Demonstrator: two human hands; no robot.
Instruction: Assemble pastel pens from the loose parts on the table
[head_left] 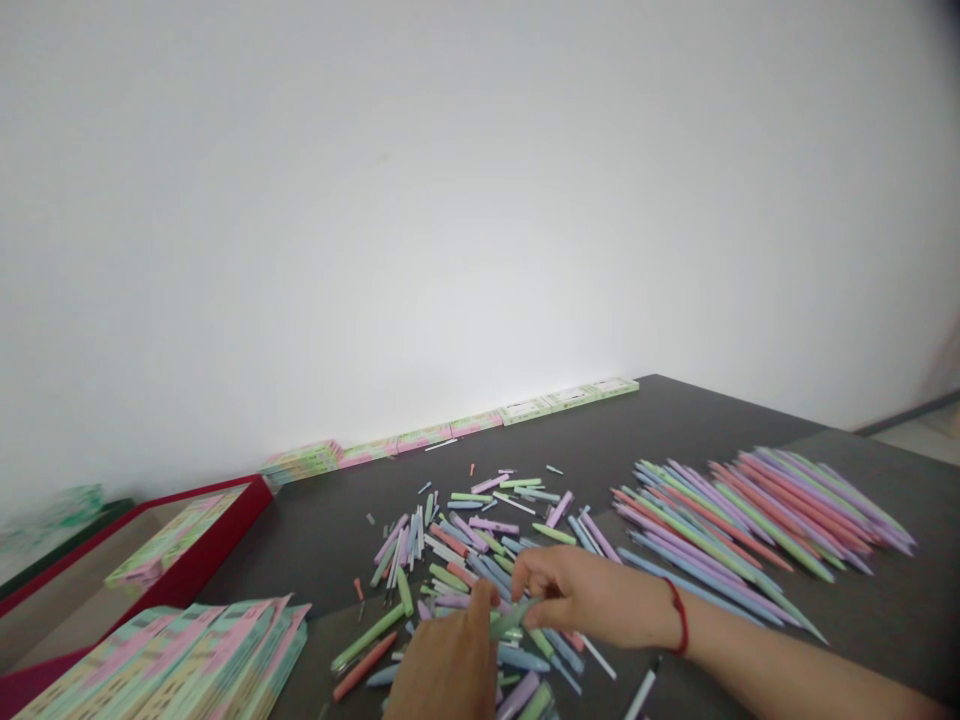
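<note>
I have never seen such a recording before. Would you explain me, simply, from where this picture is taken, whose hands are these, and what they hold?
There is no machine here. A person wears one camera on the head, looking forward and down, so you see that person's own bare hands.

The right hand, with a red bracelet, pinches a blurred grey-green piece. The left hand is at its other end; whether it grips is unclear.

Around them, on a dark table, lie scattered pastel pen parts. To the right are longer pen-like sticks. At the left are printed packets and a red box; printed boxes line the wall.
</note>
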